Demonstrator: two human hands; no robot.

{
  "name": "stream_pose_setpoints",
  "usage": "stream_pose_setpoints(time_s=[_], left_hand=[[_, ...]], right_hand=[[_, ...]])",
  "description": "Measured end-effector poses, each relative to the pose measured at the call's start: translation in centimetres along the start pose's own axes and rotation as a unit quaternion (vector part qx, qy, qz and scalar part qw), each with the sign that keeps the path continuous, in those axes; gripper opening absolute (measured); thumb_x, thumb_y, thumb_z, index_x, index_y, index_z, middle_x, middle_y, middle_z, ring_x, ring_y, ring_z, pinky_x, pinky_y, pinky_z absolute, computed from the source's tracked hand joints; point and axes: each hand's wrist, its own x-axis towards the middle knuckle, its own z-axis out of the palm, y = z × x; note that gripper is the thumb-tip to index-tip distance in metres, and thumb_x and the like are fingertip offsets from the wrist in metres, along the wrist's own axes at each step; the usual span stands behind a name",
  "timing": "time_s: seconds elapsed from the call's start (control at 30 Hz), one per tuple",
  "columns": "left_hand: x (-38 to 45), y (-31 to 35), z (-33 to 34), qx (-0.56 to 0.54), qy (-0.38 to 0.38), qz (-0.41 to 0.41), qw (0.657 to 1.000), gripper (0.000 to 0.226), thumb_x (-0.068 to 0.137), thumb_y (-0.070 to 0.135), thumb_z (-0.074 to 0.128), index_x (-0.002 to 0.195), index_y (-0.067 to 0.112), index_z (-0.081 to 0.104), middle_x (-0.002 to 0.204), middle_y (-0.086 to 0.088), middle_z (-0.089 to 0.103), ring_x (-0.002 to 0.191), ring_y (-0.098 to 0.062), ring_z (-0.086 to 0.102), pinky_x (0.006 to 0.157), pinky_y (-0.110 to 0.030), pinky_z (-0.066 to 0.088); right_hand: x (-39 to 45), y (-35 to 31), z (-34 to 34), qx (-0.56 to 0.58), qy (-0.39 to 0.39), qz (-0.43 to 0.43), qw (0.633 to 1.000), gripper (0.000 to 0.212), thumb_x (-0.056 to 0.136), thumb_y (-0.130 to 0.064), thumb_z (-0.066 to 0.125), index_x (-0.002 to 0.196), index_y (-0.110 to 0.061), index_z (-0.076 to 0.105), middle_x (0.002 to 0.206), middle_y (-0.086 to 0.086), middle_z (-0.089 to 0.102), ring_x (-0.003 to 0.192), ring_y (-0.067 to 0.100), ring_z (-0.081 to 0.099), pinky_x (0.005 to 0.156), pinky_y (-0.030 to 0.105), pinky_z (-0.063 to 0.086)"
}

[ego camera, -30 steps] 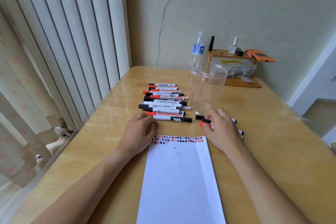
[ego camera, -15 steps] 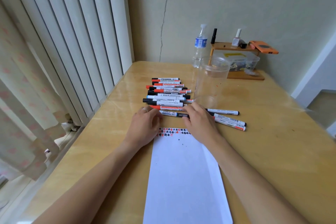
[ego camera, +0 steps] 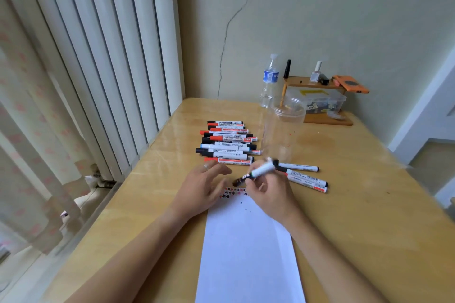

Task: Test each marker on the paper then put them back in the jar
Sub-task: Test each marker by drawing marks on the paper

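Resting near the top left corner of the paper (ego camera: 248,253), the left hand (ego camera: 204,189) has its fingers spread and relaxed, holding nothing; half a second ago it lay flat and closer to the row of markers (ego camera: 227,141). That row lies just beyond it on the wooden table (ego camera: 369,204), one marker shorter at its near end than before. The right hand (ego camera: 270,192) has lifted that black-capped marker (ego camera: 257,172) and now grips it, fingers curled round the barrel, cap end tilted down-left above the paper's top edge. Behind it the clear jar (ego camera: 283,128) stands upright, and to its right three markers (ego camera: 305,177) lie loose on the table.

Both hands cover part of the coloured test marks (ego camera: 234,192) along the paper's top, the marker labels are too small to read, and the paper's near end is cut off by the frame.
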Motion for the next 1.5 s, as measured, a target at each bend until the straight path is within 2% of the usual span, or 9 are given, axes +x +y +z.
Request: stream_pose_setpoints(time_s=[0.1,0.37,0.57,0.73,0.97,1.07,1.13,1.33,1.5], left_hand=[[0.2,0.1,0.1,-0.014,-0.046,0.034,0.998,0.025,0.099,0.031,0.061,0.121,0.019,0.068,0.107,0.009,0.066,0.1,-0.008,0.06,0.088,-0.02,0.044],[0.2,-1.0,0.9,0.017,-0.014,0.019,1.0,0.042,0.107,0.048,0.041,0.11,0.013,0.065,0.097,0.003,0.06,0.087,-0.018,0.055,0.07,-0.025,0.039],[0.4,-0.5,1.1,0.042,-0.02,0.042,0.998,0.045,0.11,0.046,0.031,0.105,0.013,0.061,0.093,0.003,0.055,0.082,-0.017,0.049,0.071,-0.027,0.036],[0.3,-0.8,1.4,0.03,-0.033,0.038,0.998,0.047,0.111,0.045,0.027,0.101,0.012,0.059,0.089,0.0,0.058,0.08,-0.022,0.052,0.072,-0.035,0.043],[0.4,-0.8,1.3,0.012,-0.039,0.054,0.998,0.034,0.111,0.035,0.029,0.087,0.019,0.046,0.08,0.009,0.041,0.074,-0.011,0.032,0.07,-0.025,0.028],[0.4,-0.9,1.3,0.02,-0.033,0.062,0.997,0.037,0.111,0.034,0.028,0.087,0.016,0.048,0.08,0.002,0.048,0.073,-0.016,0.038,0.07,-0.028,0.032],[0.4,-0.9,1.3,0.019,-0.033,0.062,0.997,0.04,0.111,0.035,0.028,0.087,0.013,0.051,0.081,0.0,0.049,0.073,-0.021,0.043,0.069,-0.032,0.037],[0.5,-1.0,0.5,0.026,-0.019,0.059,0.998,0.033,0.107,0.029,0.032,0.093,0.011,0.056,0.084,-0.001,0.052,0.075,-0.023,0.047,0.068,-0.031,0.037],[0.7,-1.4,1.0,0.02,0.002,-0.017,1.0,0.024,0.108,0.029,0.039,0.098,0.015,0.055,0.091,0.004,0.051,0.08,-0.018,0.047,0.07,-0.036,0.041]], right_hand=[[-0.2,0.0,0.6,0.127,-0.058,0.05,0.989,0.016,0.091,-0.01,0.064,0.092,-0.025,0.06,0.075,0.003,0.062,0.062,0.026,0.066,0.053,0.04,0.054],[0.3,0.1,-0.7,0.243,0.001,0.091,0.966,0.01,0.087,-0.024,0.073,0.096,-0.02,0.069,0.082,-0.002,0.067,0.07,0.018,0.062,0.066,0.032,0.05],[0.6,1.1,-2.0,-0.055,0.007,-0.05,0.997,0.015,0.085,-0.007,0.07,0.084,-0.022,0.07,0.084,-0.012,0.065,0.083,0.01,0.066,0.075,0.025,0.05],[0.2,0.9,0.1,-0.292,-0.046,-0.135,0.946,0.025,0.091,-0.042,0.058,0.104,-0.023,0.068,0.089,-0.008,0.062,0.086,0.018,0.061,0.075,0.036,0.048],[0.2,-0.3,3.0,-0.355,0.015,-0.19,0.915,0.019,0.095,-0.035,0.052,0.088,-0.019,0.06,0.07,-0.004,0.053,0.062,0.019,0.059,0.047,0.03,0.04],[0.2,-0.4,3.0,-0.367,0.013,-0.178,0.913,0.02,0.094,-0.035,0.069,0.087,-0.021,0.057,0.069,-0.004,0.053,0.059,0.018,0.06,0.043,0.03,0.038],[0.1,-0.5,3.2,-0.371,0.009,-0.176,0.912,0.023,0.094,-0.037,0.07,0.085,-0.021,0.056,0.068,-0.004,0.052,0.056,0.019,0.06,0.041,0.028,0.034],[0.3,-0.4,2.2,-0.355,-0.087,-0.071,0.928,0.054,0.102,-0.065,0.015,0.099,-0.029,0.056,0.077,-0.002,0.064,0.068,0.031,0.063,0.05,0.036,0.042],[0.0,0.4,0.8,-0.331,-0.05,-0.027,0.942,0.042,0.098,-0.058,0.029,0.096,-0.023,0.051,0.082,-0.005,0.062,0.069,0.028,0.059,0.053,0.036,0.043]])
